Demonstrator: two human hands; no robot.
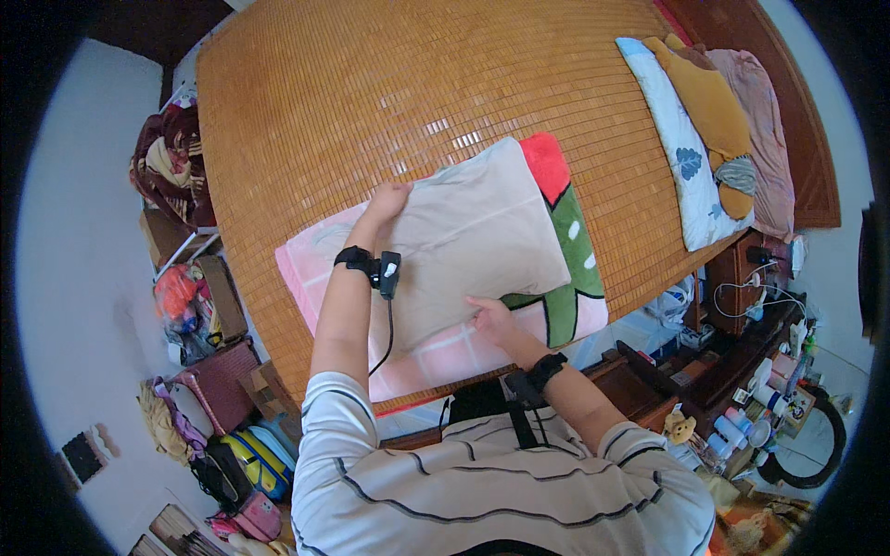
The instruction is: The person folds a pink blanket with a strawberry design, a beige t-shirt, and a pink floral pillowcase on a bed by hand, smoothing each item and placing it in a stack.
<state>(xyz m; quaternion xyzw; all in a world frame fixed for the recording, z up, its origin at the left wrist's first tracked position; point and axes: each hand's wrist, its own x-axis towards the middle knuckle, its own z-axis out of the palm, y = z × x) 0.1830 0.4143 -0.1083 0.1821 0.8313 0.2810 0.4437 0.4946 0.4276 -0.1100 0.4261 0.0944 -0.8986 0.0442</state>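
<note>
A pale beige pillow (480,229) lies on a folded plush blanket (445,354) with pink check, green and red areas, near the close edge of the bed. My left hand (389,201) rests at the pillow's far left edge, its fingertips curled at the cloth; whether they grip it cannot be told. My right hand (492,320) is at the pillow's near edge, with the index finger and thumb against the fabric, above the pink part of the blanket. Both wrists wear black straps with small devices.
A bamboo mat (334,104) covers the bed. At the right end lie a white leaf-patterned pillow (667,132), a brown plush toy (706,104) and a pink cloth (765,146). Boxes and bags stand left of the bed; a cluttered dressing table with a round mirror (806,452) stands at the lower right.
</note>
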